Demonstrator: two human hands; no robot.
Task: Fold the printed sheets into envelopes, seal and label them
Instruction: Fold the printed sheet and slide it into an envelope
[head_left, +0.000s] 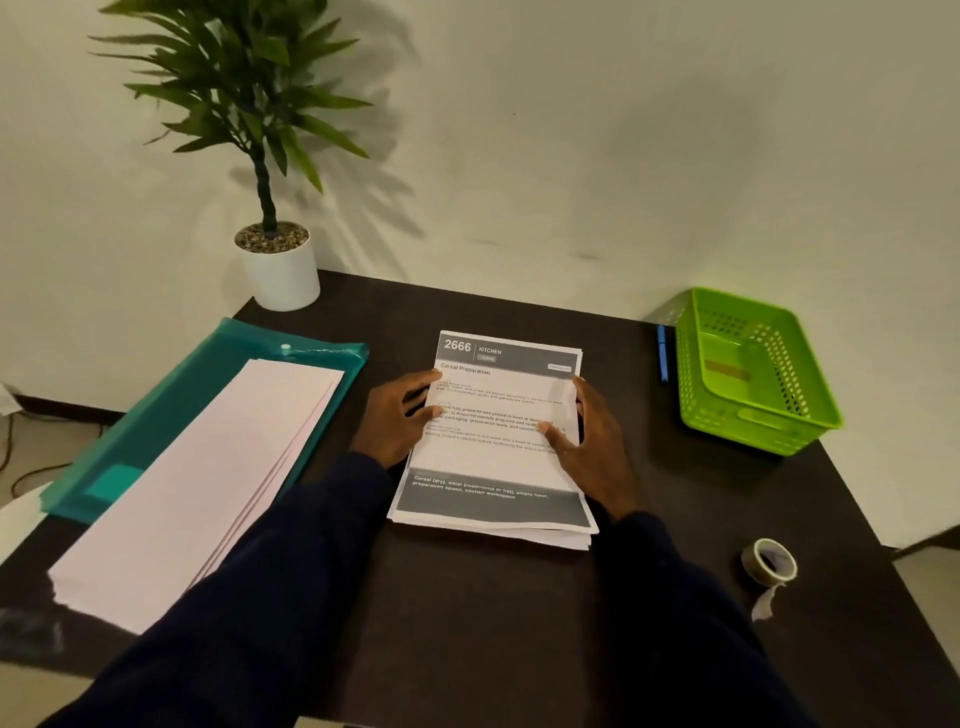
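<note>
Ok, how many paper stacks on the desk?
2: the printed stack at centre, held by the left hand and right hand; a pale stack at left on the teal folder, which may hide more.

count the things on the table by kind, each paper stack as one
paper stacks: 2 (printed sheets, pale stack)
folder: 1
basket: 1
pen: 1
tape roll: 1
potted plant: 1
total: 7
</note>
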